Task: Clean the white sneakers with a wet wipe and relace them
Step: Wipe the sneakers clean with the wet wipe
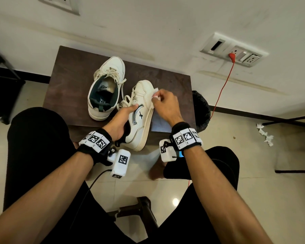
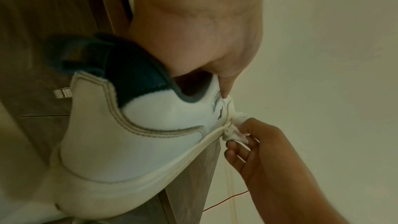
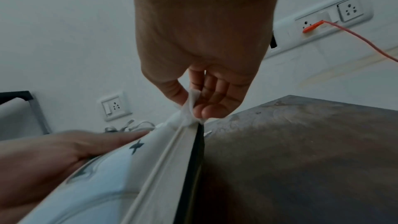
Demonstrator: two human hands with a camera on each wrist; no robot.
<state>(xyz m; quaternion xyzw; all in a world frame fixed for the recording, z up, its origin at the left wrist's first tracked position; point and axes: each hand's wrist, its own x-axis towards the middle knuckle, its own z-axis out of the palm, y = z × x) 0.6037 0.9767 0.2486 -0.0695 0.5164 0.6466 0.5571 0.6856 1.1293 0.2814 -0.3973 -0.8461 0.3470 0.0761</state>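
On the tabletop (image 1: 65, 88), the left hand (image 1: 121, 120) grips a tilted sneaker (image 1: 141, 117), fingers hidden inside; the right hand (image 1: 165, 104) pinches a crumpled wipe (image 1: 155, 95) against its sole edge.

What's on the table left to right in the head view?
Loose sneaker → left hand gripping the held sneaker → right hand pinching the wet wipe against that sneaker's side.
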